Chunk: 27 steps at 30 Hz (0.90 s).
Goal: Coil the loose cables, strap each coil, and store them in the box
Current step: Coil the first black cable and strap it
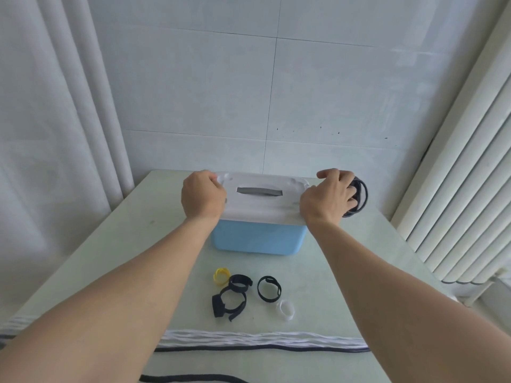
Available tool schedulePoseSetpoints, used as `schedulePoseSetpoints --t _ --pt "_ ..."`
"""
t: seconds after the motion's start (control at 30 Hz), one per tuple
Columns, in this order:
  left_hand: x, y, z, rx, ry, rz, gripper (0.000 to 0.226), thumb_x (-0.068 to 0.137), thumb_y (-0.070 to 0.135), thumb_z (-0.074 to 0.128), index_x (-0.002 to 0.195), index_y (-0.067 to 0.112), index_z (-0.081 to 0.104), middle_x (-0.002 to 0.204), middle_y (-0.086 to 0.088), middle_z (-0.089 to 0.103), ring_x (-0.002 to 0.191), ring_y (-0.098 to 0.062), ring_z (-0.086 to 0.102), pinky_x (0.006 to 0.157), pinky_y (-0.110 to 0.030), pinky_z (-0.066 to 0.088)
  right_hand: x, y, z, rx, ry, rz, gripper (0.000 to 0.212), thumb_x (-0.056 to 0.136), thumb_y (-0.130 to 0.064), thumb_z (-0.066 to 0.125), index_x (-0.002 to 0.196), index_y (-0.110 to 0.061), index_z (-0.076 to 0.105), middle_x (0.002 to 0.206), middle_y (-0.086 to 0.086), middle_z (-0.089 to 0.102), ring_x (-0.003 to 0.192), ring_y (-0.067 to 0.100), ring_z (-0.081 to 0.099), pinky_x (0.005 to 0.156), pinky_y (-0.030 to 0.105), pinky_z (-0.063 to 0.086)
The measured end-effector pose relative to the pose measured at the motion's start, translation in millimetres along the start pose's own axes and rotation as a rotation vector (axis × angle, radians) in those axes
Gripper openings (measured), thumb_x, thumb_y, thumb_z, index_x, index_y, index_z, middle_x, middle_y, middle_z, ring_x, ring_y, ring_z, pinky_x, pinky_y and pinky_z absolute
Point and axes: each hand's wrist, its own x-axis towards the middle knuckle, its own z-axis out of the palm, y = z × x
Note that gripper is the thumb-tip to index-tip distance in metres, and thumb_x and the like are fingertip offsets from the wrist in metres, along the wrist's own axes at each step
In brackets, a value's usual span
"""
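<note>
A blue box (258, 240) with a white lid (260, 205) stands at the far middle of the table. My left hand (203, 196) grips the lid's left end. My right hand (329, 199) is at the lid's right end and holds a coiled black cable (359, 196) in its fingers. Loose white cables (262, 338) and a black cable (262, 347) lie stretched across the table near me. Another black cable (193, 378) shows at the bottom edge. Between box and cables lie looped straps: a yellow strap (221, 276), three black straps (268, 288), and a white strap (286, 309).
The pale green table (138, 244) stands against a tiled wall. A white curtain (55, 134) hangs at the left and a radiator (456, 203) stands at the right.
</note>
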Motion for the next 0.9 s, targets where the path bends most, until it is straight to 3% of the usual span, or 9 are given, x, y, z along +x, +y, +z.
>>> schedulePoseSetpoints --t 0.1,0.2,0.27,0.33,0.43,0.57,0.7,0.83,0.9 --pt "-6.2 2.0 -2.1 0.002 -0.085 0.238 0.034 0.088 0.033 0.050 0.095 0.012 0.076 0.099 -0.008 0.073 0.100 -0.030 0.063 0.081 -0.032 0.044 3.2 -1.4 -1.8 0.062 -0.018 0.016 0.040 0.082 0.003 0.051 0.116 -0.017 0.055 0.132 0.006 0.038 0.118 0.034 0.042 0.104 0.043 0.026" --pt "-13.4 10.5 -18.9 0.015 -0.494 0.448 0.070 0.073 0.072 0.066 0.125 0.023 0.067 0.129 0.004 0.064 0.124 -0.016 0.053 0.105 -0.031 0.039 5.4 -4.1 -7.0 0.129 -0.016 0.034 0.035 0.084 0.000 0.051 0.114 -0.016 0.057 0.132 0.005 0.039 0.119 0.033 0.042 0.106 0.042 0.027" --pt "-17.0 16.2 -28.4 0.165 -0.719 0.491 0.087 0.064 0.066 0.079 0.139 0.030 0.054 0.143 0.008 0.051 0.134 -0.014 0.044 0.108 -0.026 0.031 6.8 -6.0 -10.5 0.235 -0.016 0.014 0.023 0.089 -0.006 0.053 0.109 -0.016 0.059 0.131 0.004 0.044 0.117 0.030 0.044 0.106 0.039 0.030" --pt "-17.5 18.1 -31.2 0.279 -0.788 0.493 0.083 0.068 0.049 0.086 0.141 0.032 0.052 0.154 0.006 0.040 0.141 -0.016 0.037 0.108 -0.025 0.027 6.9 -9.1 -15.3 0.357 -0.019 -0.025 0.015 0.090 -0.008 0.053 0.100 -0.017 0.062 0.126 0.002 0.050 0.114 0.027 0.048 0.103 0.038 0.038" --pt "-15.5 17.0 -29.7 0.171 -0.781 0.428 0.066 0.076 0.036 0.084 0.136 0.032 0.058 0.154 0.003 0.041 0.143 -0.012 0.035 0.106 -0.018 0.021 6.0 -14.6 -25.9 0.479 -0.020 -0.072 0.030 0.088 0.003 0.044 0.086 -0.016 0.066 0.116 0.001 0.059 0.106 0.020 0.056 0.095 0.029 0.044" --pt "-12.4 16.0 -28.7 -0.016 -0.727 0.340 0.056 0.072 0.030 0.087 0.125 0.030 0.067 0.144 0.001 0.054 0.138 -0.010 0.043 0.116 -0.025 0.025 5.6 -17.3 -42.0 0.602 -0.043 -0.145 0.044 0.083 0.009 0.036 0.073 -0.018 0.069 0.104 -0.005 0.066 0.099 0.019 0.063 0.090 0.034 0.051" --pt "-11.3 20.3 -30.9 -0.136 -0.575 0.287 0.046 0.073 0.025 0.087 0.117 0.026 0.073 0.130 0.004 0.065 0.125 -0.007 0.055 0.108 -0.021 0.035 6.5 -19.3 -56.9 0.608 -0.020 -0.255 0.044 0.085 0.014 0.038 0.078 -0.013 0.071 0.104 0.000 0.071 0.090 0.006 0.064 0.069 0.007 0.046" --pt "-10.4 26.8 -35.2 -0.291 -0.339 0.178 0.042 0.073 0.017 0.087 0.113 0.016 0.075 0.114 0.002 0.072 0.104 -0.008 0.065 0.089 -0.012 0.042 8.3 -23.7 -59.7 0.512 -0.011 -0.280 0.042 0.078 0.012 0.040 0.071 -0.017 0.069 0.086 0.000 0.073 0.086 0.022 0.067 0.076 0.030 0.056" --pt "-7.3 29.5 -40.2 -0.379 -0.225 0.126 0.038 0.075 0.014 0.085 0.111 0.014 0.075 0.100 0.004 0.074 0.089 -0.008 0.066 0.075 -0.005 0.044 4.4 -22.5 -57.0 0.410 -0.017 -0.364 0.042 0.074 0.010 0.041 0.067 -0.022 0.068 0.085 0.007 0.070 0.084 0.026 0.063 0.078 0.031 0.051"
